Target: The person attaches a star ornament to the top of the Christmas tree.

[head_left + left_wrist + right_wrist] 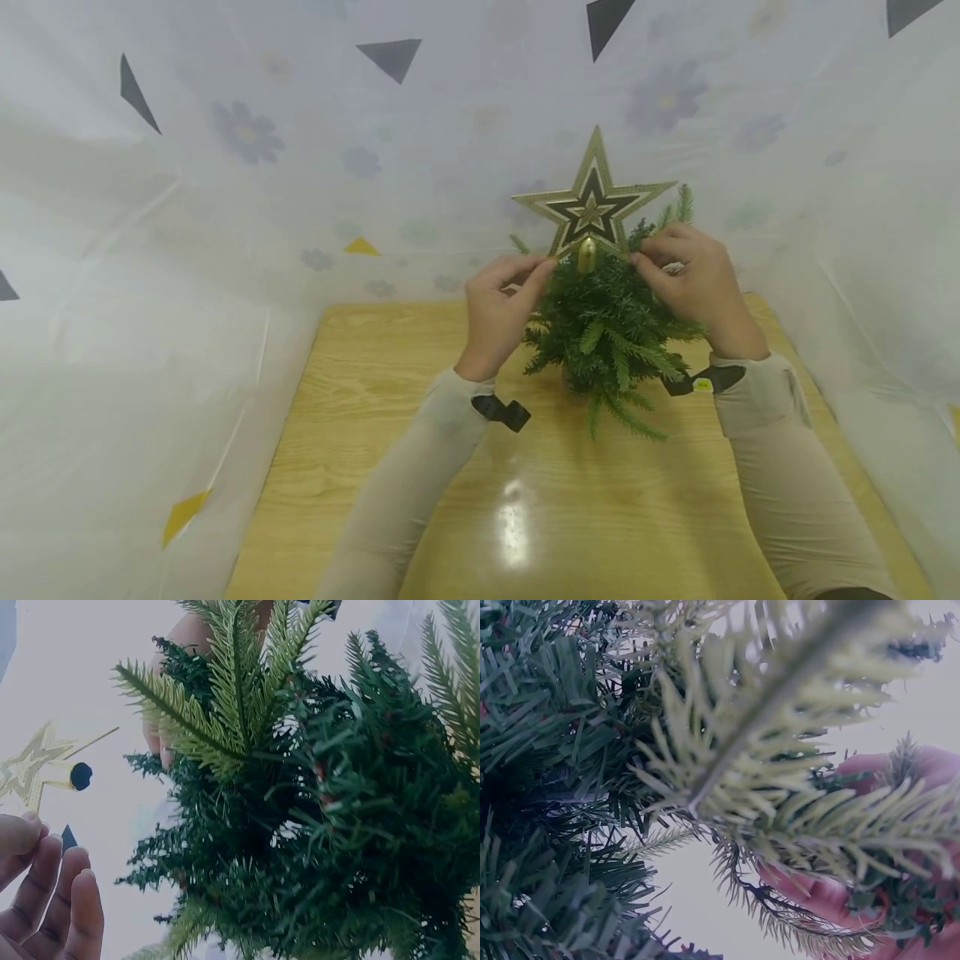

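Observation:
A gold and dark star tree topper (591, 208) stands upright over a small artificial Christmas tree (611, 321). My left hand (501, 308) pinches the star's lower left point between thumb and forefinger. At the lower right point, my right hand (697, 279) pinches with thumb and forefinger. A short gold tube (64, 775) projects from the star's back, its dark end facing the tree but apart from it in the left wrist view. Green branches partly hide my right hand (817, 896) in the right wrist view, and the star is not seen there.
The tree stands on a light wood table (360, 433), its base mostly hidden by foliage. Pale sheeting (247, 217) with flowers and triangles surrounds the table at the back and sides. Lighter green sprigs (633, 421) stick out low at the front.

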The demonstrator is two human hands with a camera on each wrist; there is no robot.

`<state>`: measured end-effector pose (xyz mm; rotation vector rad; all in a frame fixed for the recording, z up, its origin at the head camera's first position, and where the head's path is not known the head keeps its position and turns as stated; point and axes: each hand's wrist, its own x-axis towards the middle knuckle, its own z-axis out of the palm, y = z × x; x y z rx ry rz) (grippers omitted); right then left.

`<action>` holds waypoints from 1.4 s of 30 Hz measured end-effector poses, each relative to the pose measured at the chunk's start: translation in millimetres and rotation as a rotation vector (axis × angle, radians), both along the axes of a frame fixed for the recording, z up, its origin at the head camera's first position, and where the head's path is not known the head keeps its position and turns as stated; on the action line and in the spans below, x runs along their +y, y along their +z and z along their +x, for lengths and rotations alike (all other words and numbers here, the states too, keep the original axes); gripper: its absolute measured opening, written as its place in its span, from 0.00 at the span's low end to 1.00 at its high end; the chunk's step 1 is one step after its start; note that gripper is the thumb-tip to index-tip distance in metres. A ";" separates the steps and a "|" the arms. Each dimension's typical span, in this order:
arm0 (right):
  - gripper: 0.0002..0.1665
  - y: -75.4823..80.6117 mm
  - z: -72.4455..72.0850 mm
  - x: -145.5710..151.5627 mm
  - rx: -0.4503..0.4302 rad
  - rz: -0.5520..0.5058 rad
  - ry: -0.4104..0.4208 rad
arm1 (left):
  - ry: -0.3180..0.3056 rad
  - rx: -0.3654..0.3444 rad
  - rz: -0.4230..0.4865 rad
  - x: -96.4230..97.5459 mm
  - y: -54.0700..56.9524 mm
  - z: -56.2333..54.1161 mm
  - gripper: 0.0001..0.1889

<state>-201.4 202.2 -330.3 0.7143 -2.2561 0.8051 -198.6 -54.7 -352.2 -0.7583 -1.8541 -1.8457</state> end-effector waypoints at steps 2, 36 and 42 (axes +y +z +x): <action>0.03 0.1 0.5 -0.5 -0.004 -0.002 -0.001 | 0.006 0.018 -0.016 3.3 2.0 -2.3 0.08; 0.04 -4.5 1.6 -6.1 0.030 -0.014 0.022 | -0.064 -0.024 0.090 41.8 14.0 -10.6 0.08; 0.04 -3.3 3.3 -7.2 0.023 -0.021 0.031 | -0.035 -0.056 0.072 47.8 18.1 -13.7 0.09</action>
